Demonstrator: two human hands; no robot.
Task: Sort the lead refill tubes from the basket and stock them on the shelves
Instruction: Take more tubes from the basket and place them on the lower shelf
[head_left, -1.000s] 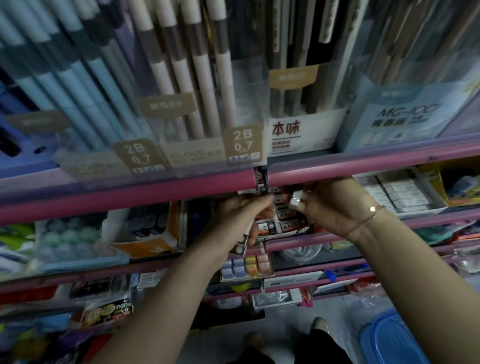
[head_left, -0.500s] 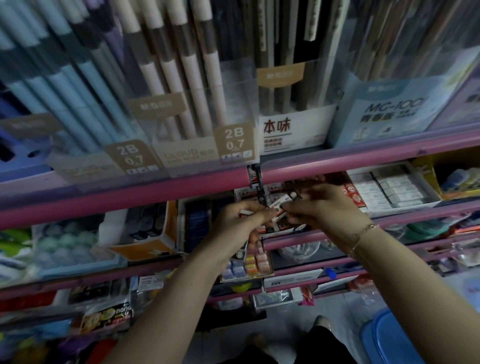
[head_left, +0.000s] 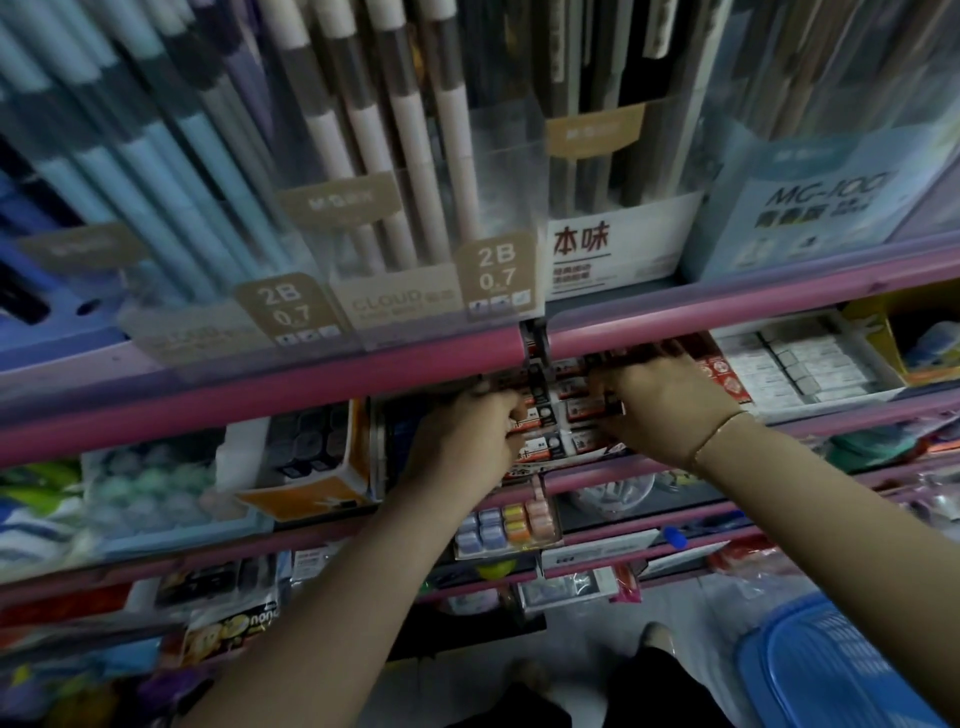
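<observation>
**Both hands up at shelf level**

Both bare forearms reach up and forward, converging. The left hand (head_left: 465, 441) shows its back, fingers curled inward. The right hand (head_left: 662, 402), its wrist wearing a thin bracelet, has fingers bent forward and downward; what they grip is unclear.

**Pink rails, pastel stock**

Pink shelf rails (head_left: 363, 379) are running across the view. Pale blue-and-grey banded pencils (head_left: 156, 171) are showing beside cream-and-brown banded ones (head_left: 395, 104). Tan labels (head_left: 283, 306) are carrying white print. A blue mesh basket (head_left: 831, 670) is sitting low right.

Dim pink-railed shelving (head_left: 260, 387), grey floor (head_left: 582, 629)
</observation>
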